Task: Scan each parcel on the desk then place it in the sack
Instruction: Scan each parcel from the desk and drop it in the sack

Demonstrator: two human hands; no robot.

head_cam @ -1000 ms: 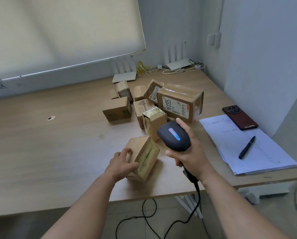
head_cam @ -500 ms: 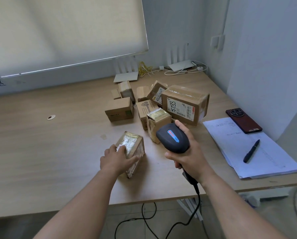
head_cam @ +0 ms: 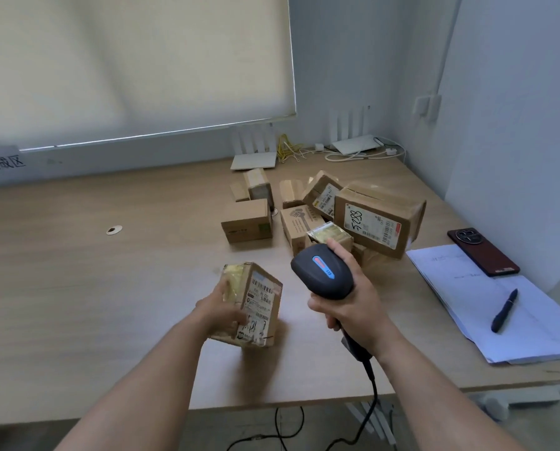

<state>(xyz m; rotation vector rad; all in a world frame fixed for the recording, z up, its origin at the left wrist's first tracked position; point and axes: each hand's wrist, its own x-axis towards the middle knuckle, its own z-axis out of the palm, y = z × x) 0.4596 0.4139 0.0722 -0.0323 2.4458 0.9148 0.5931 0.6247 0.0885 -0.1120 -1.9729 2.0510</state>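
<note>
Hands worked near the desk edge: the left hand gripped a small taped cardboard parcel, label turned up, seemingly for scanning. Just right of it, the right hand clutched a black corded barcode scanner. Beyond both lay piled brown cardboard parcels.

The left hand covers the near left part of the held parcel, and its label print is too small to read beyond bars and digits. The scanner faces away, so its window is hidden, and the right hand wraps its handle. Its cable runs off the bottom edge. Behind the scanner, the parcels in the pile overlap, hiding one another's sides. Writing on the papers is too faint to read.
</note>
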